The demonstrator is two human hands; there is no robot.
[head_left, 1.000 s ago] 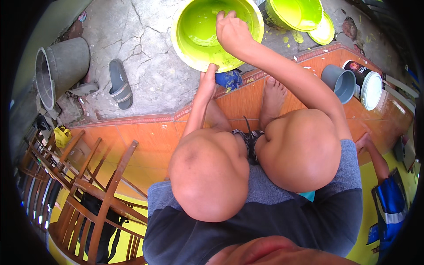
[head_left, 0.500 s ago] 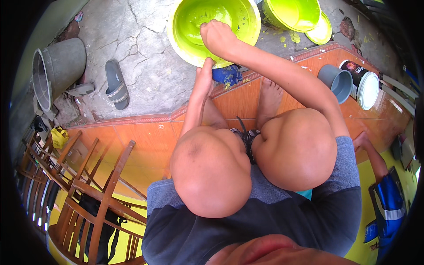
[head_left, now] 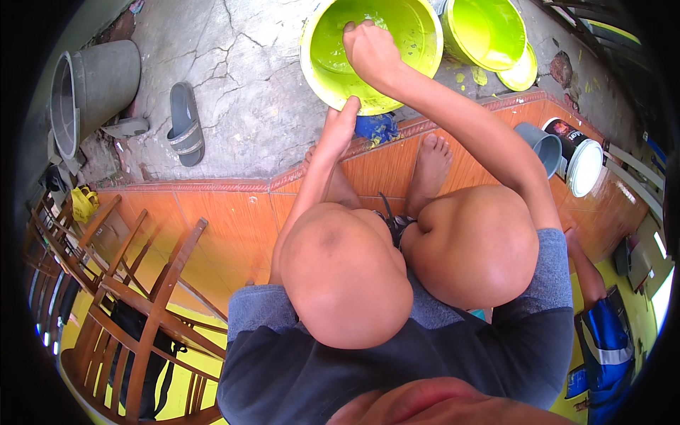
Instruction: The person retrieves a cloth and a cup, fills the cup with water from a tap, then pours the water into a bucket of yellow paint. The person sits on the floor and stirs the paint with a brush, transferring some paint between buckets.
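Note:
A round basin (head_left: 309, 71), yellow-green and wet with bright lime paint inside, is in front of me at the top of the view. My left hand (head_left: 340, 127) grips its near rim, thumb on the edge and fingers mostly hidden below. My right hand (head_left: 373, 55) is closed in a fist over the basin's inside. What that fist holds, if anything, is hidden. A blue paint-stained container (head_left: 377, 127) shows partly under the basin's near side.
Right of the basin stand a lime-coated bucket (head_left: 487, 32) and a lime-smeared lid (head_left: 520, 71). Farther right are a grey pail (head_left: 544, 150) and a white-lidded paint tub (head_left: 585, 168). Leftward lie a slipper (head_left: 185, 124), a large grey bucket (head_left: 106, 81) and wooden chairs (head_left: 152, 319).
The view has shifted a little, so the basin and both hands appear farther right. My left hand keeps its hold on the rim, and my right fist stays over the basin.

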